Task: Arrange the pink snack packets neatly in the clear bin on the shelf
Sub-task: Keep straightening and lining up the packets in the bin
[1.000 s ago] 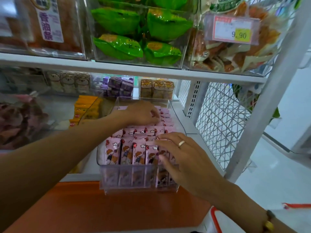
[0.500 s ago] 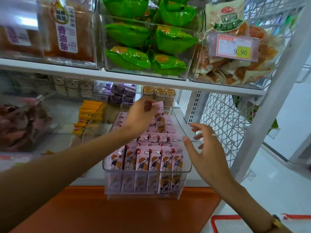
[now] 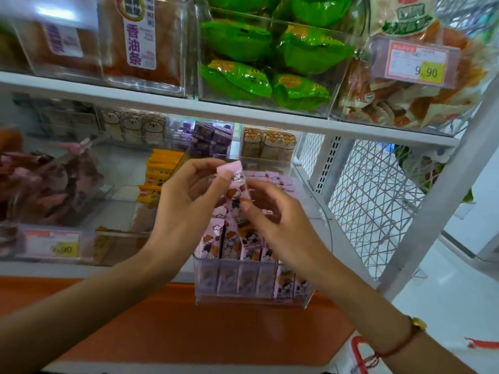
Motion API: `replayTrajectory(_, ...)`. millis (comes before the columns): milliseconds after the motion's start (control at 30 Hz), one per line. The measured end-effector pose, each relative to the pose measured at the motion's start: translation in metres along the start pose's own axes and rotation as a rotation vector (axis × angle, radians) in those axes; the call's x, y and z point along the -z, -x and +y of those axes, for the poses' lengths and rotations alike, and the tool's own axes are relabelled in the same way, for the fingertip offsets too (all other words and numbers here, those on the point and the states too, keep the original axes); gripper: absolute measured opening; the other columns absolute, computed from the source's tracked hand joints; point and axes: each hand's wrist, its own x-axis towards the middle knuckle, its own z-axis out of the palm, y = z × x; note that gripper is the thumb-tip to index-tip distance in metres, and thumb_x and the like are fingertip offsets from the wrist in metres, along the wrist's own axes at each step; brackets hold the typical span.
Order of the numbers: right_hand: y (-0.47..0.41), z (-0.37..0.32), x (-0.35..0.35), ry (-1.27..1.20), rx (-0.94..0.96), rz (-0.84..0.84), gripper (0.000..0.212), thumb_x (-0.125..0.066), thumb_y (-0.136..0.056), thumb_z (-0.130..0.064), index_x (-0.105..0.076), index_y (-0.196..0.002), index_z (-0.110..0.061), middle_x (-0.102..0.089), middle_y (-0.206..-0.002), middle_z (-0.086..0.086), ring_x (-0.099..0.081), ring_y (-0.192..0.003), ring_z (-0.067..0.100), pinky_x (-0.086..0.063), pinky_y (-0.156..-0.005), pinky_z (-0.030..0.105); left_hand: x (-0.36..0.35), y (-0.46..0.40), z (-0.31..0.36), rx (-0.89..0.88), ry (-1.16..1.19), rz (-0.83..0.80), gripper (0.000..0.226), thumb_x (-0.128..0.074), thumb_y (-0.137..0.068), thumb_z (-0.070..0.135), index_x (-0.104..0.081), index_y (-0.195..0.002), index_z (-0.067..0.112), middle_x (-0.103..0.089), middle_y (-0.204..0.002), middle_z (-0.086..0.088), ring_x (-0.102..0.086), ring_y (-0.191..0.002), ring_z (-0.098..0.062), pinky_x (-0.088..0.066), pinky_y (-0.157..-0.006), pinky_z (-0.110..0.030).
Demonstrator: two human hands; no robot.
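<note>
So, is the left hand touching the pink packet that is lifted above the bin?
Touching. The head view shows the left hand pinching the top of the raised pink packet; the right hand holds it lower.

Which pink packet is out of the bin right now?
The pink snack packet lifted above the clear bin, pinched between the left hand and right hand. The other packets stand packed in rows inside the bin.

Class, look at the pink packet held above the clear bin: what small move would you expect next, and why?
Probably lowering the lifted pink packet upright into the rows. The left hand pinches its top and the right hand pinches it lower down, above the clear bin, where the other packets stand upright in rows.
</note>
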Motion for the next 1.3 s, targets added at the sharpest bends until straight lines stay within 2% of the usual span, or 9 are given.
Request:
replayTrajectory(100,0.005,0.008,-0.005,-0.168,-0.13,0.048,0.021,-0.056,-0.093,-0.033,-0.048,-0.103,-0.05,-0.055,-0.099,-0.031,-0.055,-0.086,-0.022,-0.046,-0.069,0.003,0.005,0.004,-0.006,0.036,-0.102,-0.075,0.031,-0.059,-0.081,0.038,-0.056,-0.111,0.031,-0.064,-0.113,0.015,-0.062,-0.104,0.002,-0.055,-0.081,-0.019)
replayTrajectory(267,0.001,0.01,-0.011,-0.446,-0.308,0.077,0.017,-0.056,-0.093,-0.032,-0.049,-0.099,-0.047,-0.063,-0.114,-0.013,-0.062,-0.104,0.003,-0.052,-0.091,0.028,0.001,0.01,-0.004,0.007,-0.21,-0.148,0.032,-0.067,-0.081,0.037,-0.049,-0.107,0.042,-0.057,-0.106,0.021,-0.058,-0.093,0.016,-0.048,-0.065,-0.004)
replayTrajectory(367,0.0,0.009,-0.01,-0.577,-0.392,0.074,0.021,-0.058,-0.093,-0.026,-0.058,-0.114,-0.03,-0.067,-0.113,-0.002,-0.065,-0.1,0.011,-0.054,-0.087,0.031,0.004,0.009,0.0,-0.034,-0.306,-0.142,0.04,-0.069,-0.072,0.051,-0.05,-0.106,0.043,-0.056,-0.104,0.02,-0.06,-0.093,0.004,-0.054,-0.07,-0.019)
replayTrajectory(433,-0.001,0.009,-0.008,-0.743,-0.451,0.056,0.025,-0.057,-0.094,-0.018,-0.058,-0.118,-0.012,-0.07,-0.099,0.002,-0.067,-0.089,0.013,-0.056,-0.082,0.032,0.008,0.004,0.001,-0.044,-0.336,-0.154,0.039,-0.076,-0.075,0.041,-0.053,-0.106,0.039,-0.055,-0.104,0.02,-0.059,-0.095,-0.001,-0.054,-0.077,-0.025)
replayTrajectory(567,-0.002,0.006,-0.003,-0.898,-0.489,0.025,0.018,-0.055,-0.094,-0.012,-0.059,-0.11,-0.005,-0.071,-0.094,0.011,-0.069,-0.086,0.019,-0.059,-0.072,0.03,0.011,0.004,0.0,-0.12,-0.53,-0.25,0.049,-0.077,-0.069,0.031,-0.049,-0.109,0.035,-0.052,-0.105,0.021,-0.052,-0.095,0.006,-0.046,-0.073,-0.007)
replayTrajectory(667,-0.001,0.007,0.0,-0.874,-0.445,0.026,0.019,-0.064,-0.085,-0.019,-0.065,-0.102,-0.01,-0.072,-0.085,0.002,-0.068,-0.078,0.011,-0.056,-0.065,0.022,0.013,0.007,0.0,-0.206,-0.668,-0.281,0.05,-0.074,-0.068,0.044,-0.049,-0.11,0.036,-0.055,-0.098,0.025,-0.055,-0.09,0.006,-0.046,-0.069,-0.009)
replayTrajectory(800,0.0,0.006,0.004,-0.772,-0.346,0.031,0.019,-0.068,-0.074,-0.026,-0.065,-0.091,-0.018,-0.069,-0.082,-0.002,-0.064,-0.086,0.012,-0.051,-0.087,0.03,0.012,0.007,0.002,-0.234,-0.641,-0.257,0.045,-0.066,-0.072,0.054,-0.051,-0.113,0.039,-0.057,-0.102,0.03,-0.056,-0.094,0.012,-0.049,-0.072,-0.008)
replayTrajectory(1033,0.002,0.004,0.001,-0.651,-0.285,0.126,0.033,-0.057,-0.091,-0.02,-0.058,-0.124,-0.015,-0.068,-0.115,0.002,-0.063,-0.109,0.015,-0.049,-0.098,0.034,0.008,0.009,-0.004,-0.246,-0.657,-0.217,0.036,-0.064,-0.083,0.04,-0.052,-0.117,0.034,-0.056,-0.119,0.02,-0.051,-0.108,0.005,-0.046,-0.09,-0.021)
replayTrajectory(1300,0.007,0.002,-0.01,-0.276,-0.104,0.259,0.046,-0.073,-0.065,-0.045,-0.059,-0.106,-0.029,-0.068,-0.106,-0.012,-0.063,-0.1,0.0,-0.052,-0.084,0.018,0.007,0.009,-0.003,-0.219,-0.485,-0.221,0.038,-0.058,-0.076,0.053,-0.05,-0.111,0.042,-0.06,-0.103,0.03,-0.06,-0.097,0.008,-0.051,-0.078,-0.012)
